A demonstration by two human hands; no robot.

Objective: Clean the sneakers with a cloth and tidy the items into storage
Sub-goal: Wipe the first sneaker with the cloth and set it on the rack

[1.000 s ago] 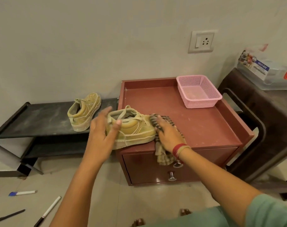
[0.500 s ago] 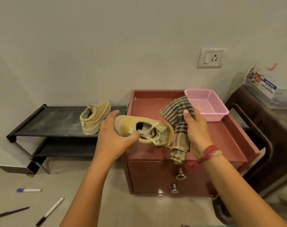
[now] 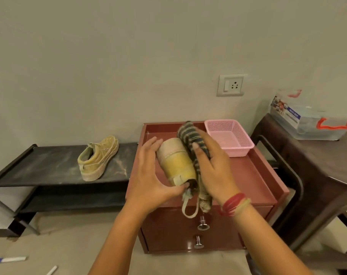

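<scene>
Above the red cabinet the sneaker is riding in the air, toe toward the wall. The left hand is cupping its left side, fingers spread, thumb hooking in at the heel end. The right hand is lying flat, fingers nearly straight, pressing the striped cloth against the shoe's other side.

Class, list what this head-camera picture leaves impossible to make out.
Head view:
- Held sneaker: far side covered by cloth and right hand.
- Drawers: contents hidden, fronts shut.
- White pen: cut by bottom edge.
- Plastic box: label too small to read.
</scene>
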